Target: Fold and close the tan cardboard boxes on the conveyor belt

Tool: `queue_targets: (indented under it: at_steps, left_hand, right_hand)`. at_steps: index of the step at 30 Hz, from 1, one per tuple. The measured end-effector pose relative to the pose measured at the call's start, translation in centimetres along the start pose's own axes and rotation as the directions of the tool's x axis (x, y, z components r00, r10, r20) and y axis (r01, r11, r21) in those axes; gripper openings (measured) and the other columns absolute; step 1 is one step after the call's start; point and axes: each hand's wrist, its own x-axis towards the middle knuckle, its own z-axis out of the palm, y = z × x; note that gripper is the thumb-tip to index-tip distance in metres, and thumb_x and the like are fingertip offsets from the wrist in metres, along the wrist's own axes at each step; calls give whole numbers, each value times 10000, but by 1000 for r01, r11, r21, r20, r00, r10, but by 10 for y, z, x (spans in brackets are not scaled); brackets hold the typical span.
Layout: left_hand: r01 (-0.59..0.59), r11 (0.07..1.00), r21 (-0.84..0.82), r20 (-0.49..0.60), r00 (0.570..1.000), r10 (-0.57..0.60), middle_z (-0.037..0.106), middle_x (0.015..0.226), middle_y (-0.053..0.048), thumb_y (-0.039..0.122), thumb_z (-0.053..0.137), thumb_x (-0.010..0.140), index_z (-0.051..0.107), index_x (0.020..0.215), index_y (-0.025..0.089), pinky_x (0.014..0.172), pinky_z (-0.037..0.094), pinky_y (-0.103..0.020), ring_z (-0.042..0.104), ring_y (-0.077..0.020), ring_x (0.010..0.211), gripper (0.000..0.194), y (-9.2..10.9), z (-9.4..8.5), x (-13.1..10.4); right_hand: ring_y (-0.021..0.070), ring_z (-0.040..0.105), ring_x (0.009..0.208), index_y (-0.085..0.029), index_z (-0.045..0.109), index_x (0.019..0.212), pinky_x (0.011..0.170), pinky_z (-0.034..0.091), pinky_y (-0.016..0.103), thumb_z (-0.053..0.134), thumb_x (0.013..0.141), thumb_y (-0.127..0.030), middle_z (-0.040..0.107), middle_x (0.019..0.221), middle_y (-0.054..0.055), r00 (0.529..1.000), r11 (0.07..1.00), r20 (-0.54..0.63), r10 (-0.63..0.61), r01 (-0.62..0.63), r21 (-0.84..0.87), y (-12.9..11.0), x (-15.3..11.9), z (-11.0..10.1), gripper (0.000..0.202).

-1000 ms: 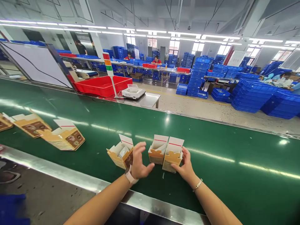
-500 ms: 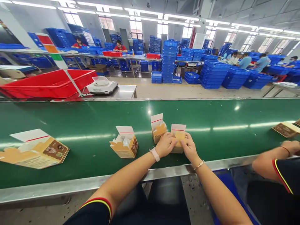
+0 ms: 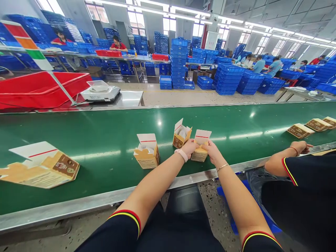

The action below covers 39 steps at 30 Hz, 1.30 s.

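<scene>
Both hands closed on one small carton at the near edge of the green belt.

The left hand (image 3: 189,147) and right hand (image 3: 212,151) each have a closed grip on the yellow carton (image 3: 199,154), its white flap upright. Just behind stands an open carton (image 3: 180,135); another open box (image 3: 146,155) sits to the left. A co-worker's hand (image 3: 300,147) rests on the belt (image 3: 105,129) edge, right.

Two bare forearms run up from the bottom of the frame. Short dark navy sleeves, each cuff edged with red and yellow piping. Left hand (image 3: 189,148): pale pink watch band at the wrist. Right hand (image 3: 213,153): thin bracelet at the wrist. Dark trousers at bottom centre.
</scene>
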Motion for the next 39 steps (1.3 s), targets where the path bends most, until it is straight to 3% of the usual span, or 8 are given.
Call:
queue_targets:
  at_steps: [7, 10, 13, 20, 27, 30, 35, 39]
  left_hand:
    - [-269, 961, 67, -183, 943, 277, 574, 957, -69, 216, 684, 729, 481, 849, 192, 965, 444, -416, 591, -226, 988, 237, -15, -5, -42]
    - [-415, 889, 194, -335, 824, 457, 509, 1083, -88, 202, 733, 655, 465, 916, 205, 1076, 332, -471, 479, -270, 1166, 374, -30, -17, -53]
    - [-503, 748, 434, -361, 663, 655, 431, 1279, -163, 194, 804, 564, 447, 1116, 191, 1102, 277, -531, 369, -339, 1295, 657, -32, -20, -37]
    - [-554, 580, 597, -62, 689, 722, 340, 1494, -199, 305, 615, 813, 446, 1301, 189, 1046, 340, -563, 375, -362, 1351, 530, -32, -23, 15]
    - [-833, 243, 497, 235, 399, 886, 472, 1429, -169, 423, 303, 976, 383, 1411, 174, 1091, 339, -440, 407, -253, 1359, 508, -63, -33, 5]
    - [-814, 251, 524, 281, 444, 851, 570, 1330, -163, 383, 317, 967, 514, 1301, 161, 1062, 335, -468, 422, -269, 1348, 447, -55, -32, -6]
    - [-576, 617, 536, 108, 772, 627, 705, 924, -82, 266, 511, 862, 645, 732, 186, 1045, 301, -465, 545, -280, 1179, 203, -22, -14, -19]
    - [-439, 770, 463, -16, 865, 502, 625, 748, -38, 220, 539, 842, 553, 651, 177, 935, 415, -387, 617, -218, 916, 196, -6, 3, -19]
  right_hand:
    - [353, 325, 1301, -206, 453, 1136, 1082, 276, 564, 683, 706, -452, 396, 1314, 167, 831, 827, -247, -499, 370, -423, -2, -53, -12, 546]
    - [397, 308, 1291, -210, 516, 1106, 1032, 292, 610, 652, 778, -405, 423, 1281, 170, 707, 447, 11, -707, 459, -768, 13, -64, 0, 405]
    - [416, 287, 1292, -178, 548, 1086, 960, 360, 615, 567, 798, -260, 451, 1257, 188, 718, 306, 47, -695, 355, -883, 21, -42, 1, 300]
    - [500, 195, 1328, -67, 494, 1210, 921, 218, 802, 537, 804, -296, 365, 1364, 288, 691, 295, -133, -711, 122, -948, 3, 17, -54, 467]
    - [307, 432, 1291, -186, 480, 1332, 1085, 356, 517, 430, 923, -560, 516, 1331, 152, 617, 479, 362, -699, 780, -403, 3, -10, -40, 556]
    - [326, 471, 1248, -233, 667, 1104, 1107, 325, 520, 540, 836, -658, 621, 1205, 100, 726, 694, 352, -590, 680, -238, 1, -16, -25, 517]
    - [306, 598, 1032, -237, 731, 884, 963, 458, 467, 648, 773, -604, 684, 1017, 82, 847, 843, 273, -457, 510, -172, -4, -14, -15, 392]
    - [265, 612, 907, -196, 637, 767, 813, 516, 392, 649, 755, -543, 649, 922, 85, 938, 933, 14, -347, 347, -100, 4, -16, -9, 348]
